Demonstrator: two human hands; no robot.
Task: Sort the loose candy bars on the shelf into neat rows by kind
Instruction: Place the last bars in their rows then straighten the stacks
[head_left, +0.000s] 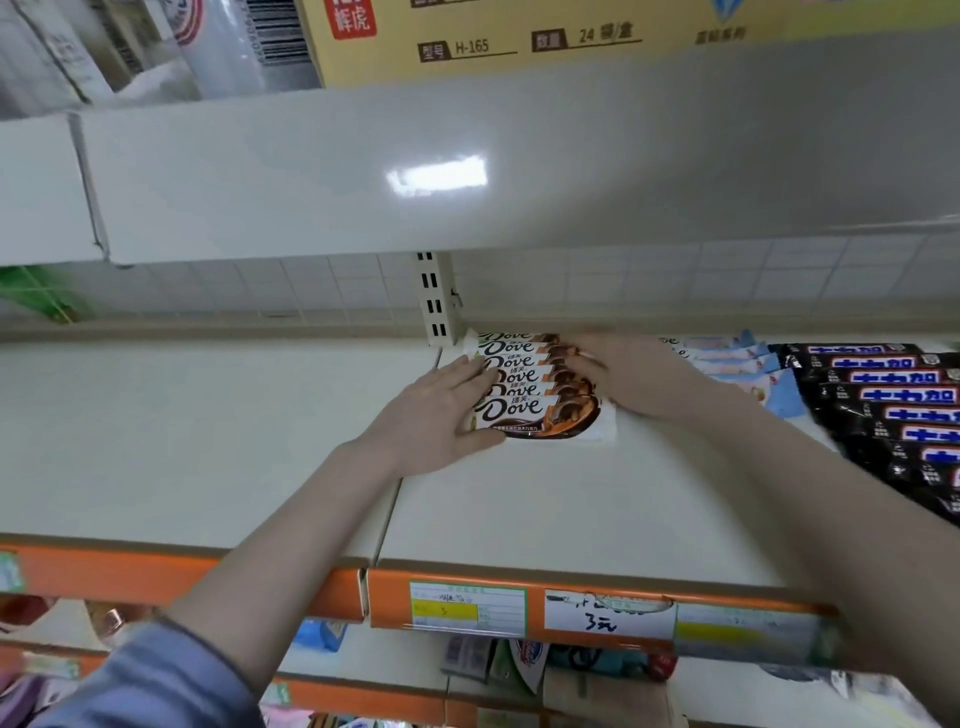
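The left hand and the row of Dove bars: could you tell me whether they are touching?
Touching. The head view shows the left hand laid flat against the left ends of the Dove bars, its fingertips overlapping the wrappers with no gap visible.

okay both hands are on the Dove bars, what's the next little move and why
Probably squeeze the Dove bars together and nudge the row straight. The left hand and right hand bracket its two ends, and the bars overlap slightly unevenly, fanning toward the front.
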